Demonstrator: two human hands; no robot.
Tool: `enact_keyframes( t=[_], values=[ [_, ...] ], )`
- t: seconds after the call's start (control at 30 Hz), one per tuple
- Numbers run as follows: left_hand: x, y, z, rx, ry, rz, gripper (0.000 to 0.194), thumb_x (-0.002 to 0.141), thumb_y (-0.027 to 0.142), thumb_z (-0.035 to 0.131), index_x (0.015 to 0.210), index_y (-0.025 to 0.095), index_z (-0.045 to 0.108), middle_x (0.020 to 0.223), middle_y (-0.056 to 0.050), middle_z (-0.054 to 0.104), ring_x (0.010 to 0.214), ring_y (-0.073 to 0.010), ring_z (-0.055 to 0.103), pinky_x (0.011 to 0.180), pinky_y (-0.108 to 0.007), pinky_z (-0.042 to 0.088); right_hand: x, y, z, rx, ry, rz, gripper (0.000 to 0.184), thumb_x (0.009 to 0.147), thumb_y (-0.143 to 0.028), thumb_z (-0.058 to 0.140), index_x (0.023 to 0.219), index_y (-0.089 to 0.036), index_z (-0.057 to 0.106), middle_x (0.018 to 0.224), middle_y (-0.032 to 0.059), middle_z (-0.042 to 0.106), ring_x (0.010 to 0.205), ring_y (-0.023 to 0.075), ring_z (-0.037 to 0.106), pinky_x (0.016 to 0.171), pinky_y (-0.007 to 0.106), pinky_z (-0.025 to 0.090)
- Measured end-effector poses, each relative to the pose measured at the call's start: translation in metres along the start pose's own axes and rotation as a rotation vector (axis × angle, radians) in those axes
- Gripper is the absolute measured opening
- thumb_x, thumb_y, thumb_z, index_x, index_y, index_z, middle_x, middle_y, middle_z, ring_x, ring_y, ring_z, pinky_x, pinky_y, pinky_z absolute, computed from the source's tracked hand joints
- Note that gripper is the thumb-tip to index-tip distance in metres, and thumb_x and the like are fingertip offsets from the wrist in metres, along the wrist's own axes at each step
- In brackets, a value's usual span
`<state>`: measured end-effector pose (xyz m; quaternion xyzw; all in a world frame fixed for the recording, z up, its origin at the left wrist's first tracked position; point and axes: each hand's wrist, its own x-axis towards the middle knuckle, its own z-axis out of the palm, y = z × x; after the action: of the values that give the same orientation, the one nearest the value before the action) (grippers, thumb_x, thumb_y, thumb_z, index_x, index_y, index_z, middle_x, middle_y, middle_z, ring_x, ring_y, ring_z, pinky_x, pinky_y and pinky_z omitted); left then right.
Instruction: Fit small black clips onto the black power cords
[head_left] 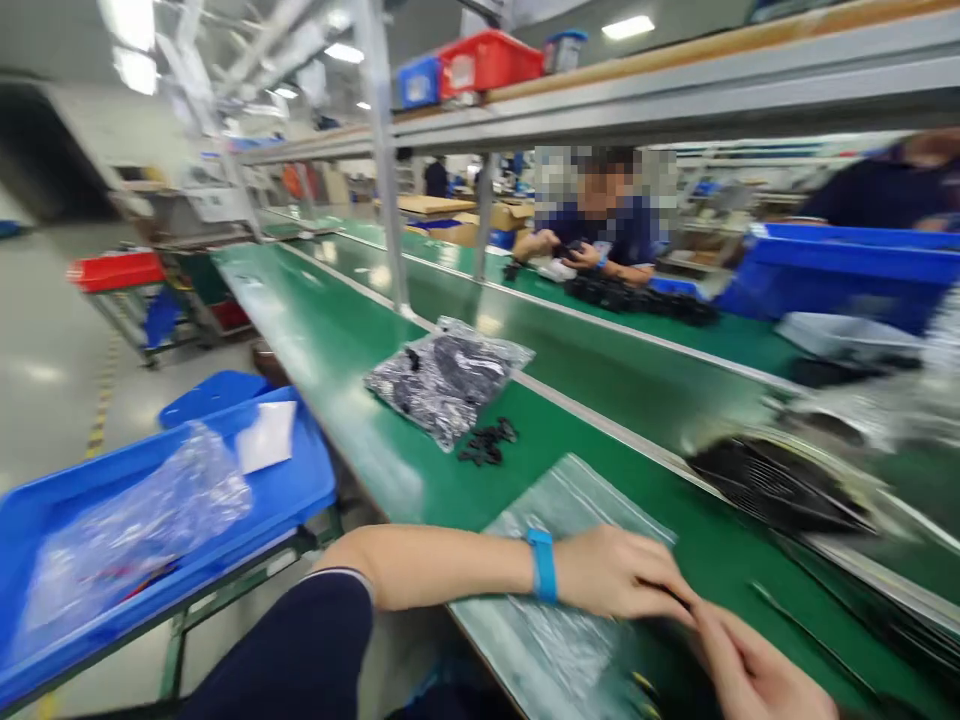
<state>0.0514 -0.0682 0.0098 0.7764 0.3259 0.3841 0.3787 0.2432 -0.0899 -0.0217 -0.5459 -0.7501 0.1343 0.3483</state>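
Observation:
My left hand (626,578), with a blue band at the wrist, is closed in a pinch over the green bench. A bit of something small and dark shows between its thumb and fingers, too blurred to name. Close against those fingertips, my right hand (761,665) is also closed; what it holds, if anything, is hidden. Beneath my left wrist lies a clear zip bag (574,500), flat on the bench. Further off are a loose heap of small black parts (489,442) and a clear bag packed with black parts (450,375).
A blue tray (311,480) with plastic wrap stands left of the bench (315,315). A thin rod (814,635) lies right of my hands, near a black vented part (772,480). A person (600,225) handles black parts across the bench. Metal posts (386,160) hold a shelf.

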Motion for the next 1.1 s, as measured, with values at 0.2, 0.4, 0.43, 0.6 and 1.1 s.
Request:
enact_keyframes(
  t=[0.2,0.4,0.43,0.6,1.1],
  values=[
    [0.008,-0.006,0.000,-0.288,0.228,-0.222,0.015,0.075,0.027,0.075,0.083,0.014,0.076,0.080,-0.007,0.072,0.069,-0.0173,0.068,0.066,-0.027,0.055,0.008,-0.037,-0.011,0.192,0.079,0.068,0.050,0.090,-0.061,0.047,0.084,-0.019,0.073,0.069,0.0067,0.070,0.060,0.0203,0.064,0.061,0.030,0.054],
    [0.003,-0.002,0.003,-0.351,0.191,-0.220,0.019,0.071,0.030,0.077,0.078,0.013,0.074,0.077,-0.004,0.069,0.063,-0.0157,0.068,0.061,-0.026,0.055,0.002,-0.039,-0.012,0.245,0.127,-0.024,0.040,0.096,-0.045,0.047,0.081,-0.020,0.073,0.066,0.0047,0.066,0.059,0.0173,0.061,0.059,0.027,0.050],
    [0.002,-0.001,0.003,-0.317,0.189,-0.185,0.017,0.072,0.029,0.076,0.078,0.014,0.074,0.076,-0.004,0.069,0.063,-0.0156,0.068,0.061,-0.026,0.055,0.000,-0.038,-0.012,0.254,0.115,-0.035,0.039,0.096,-0.044,0.046,0.080,-0.020,0.073,0.067,0.0048,0.066,0.060,0.0172,0.061,0.058,0.027,0.050],
    [-0.002,0.003,0.003,-0.100,0.202,0.011,0.011,0.078,0.027,0.073,0.080,0.016,0.076,0.075,-0.005,0.071,0.068,-0.0154,0.066,0.064,-0.025,0.052,-0.001,-0.037,-0.014,0.306,0.009,-0.005,0.036,0.096,-0.039,0.046,0.079,-0.019,0.071,0.075,0.0057,0.070,0.068,0.0182,0.064,0.064,0.028,0.050],
    [-0.002,0.001,0.000,-0.028,0.123,0.112,0.012,0.083,0.030,0.070,0.083,0.019,0.076,0.076,-0.004,0.072,0.069,-0.0152,0.066,0.065,-0.024,0.052,-0.001,-0.040,-0.016,0.360,-0.109,0.103,0.032,0.091,-0.033,0.048,0.069,-0.017,0.066,0.064,0.0004,0.060,0.061,0.0139,0.051,0.058,0.024,0.038]
  ],
)
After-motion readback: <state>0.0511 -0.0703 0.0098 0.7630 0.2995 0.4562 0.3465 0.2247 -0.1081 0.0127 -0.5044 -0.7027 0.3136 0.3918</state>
